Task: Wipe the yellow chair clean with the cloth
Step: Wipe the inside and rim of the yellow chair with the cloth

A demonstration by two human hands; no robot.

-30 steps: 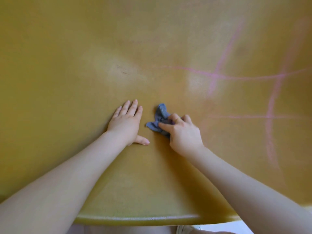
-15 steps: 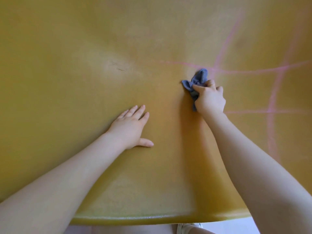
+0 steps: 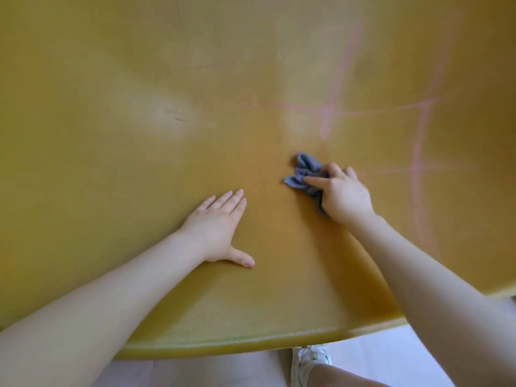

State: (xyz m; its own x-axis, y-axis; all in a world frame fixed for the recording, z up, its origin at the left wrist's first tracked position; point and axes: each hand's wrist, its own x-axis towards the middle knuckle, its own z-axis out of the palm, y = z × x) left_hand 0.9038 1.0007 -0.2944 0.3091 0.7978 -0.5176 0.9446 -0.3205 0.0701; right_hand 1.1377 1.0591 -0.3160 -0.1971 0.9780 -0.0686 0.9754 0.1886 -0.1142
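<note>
The yellow chair (image 3: pixel 145 79) fills nearly the whole view, its curved seat surface matte and mustard-coloured. Pink chalk-like lines (image 3: pixel 331 107) cross the right half in a grid. A crumpled blue-grey cloth (image 3: pixel 303 171) is pressed against the seat just right of centre, and my right hand (image 3: pixel 342 194) is shut on it, thumb pointing left over the fabric. My left hand (image 3: pixel 217 230) lies flat on the seat to the left of the cloth, fingers together, thumb spread, holding nothing.
The chair's rounded front edge (image 3: pixel 223 344) runs along the bottom. Below it are a pale floor (image 3: pixel 391 356), a white shoe (image 3: pixel 310 358) and a bare knee. A small dark scuff (image 3: pixel 173 114) marks a pale patch at the upper left.
My right hand swept the cloth up to the horizontal pink line, then back down toward me to mid-seat. The line's left end looks fainter. My left hand stayed flat in place.
</note>
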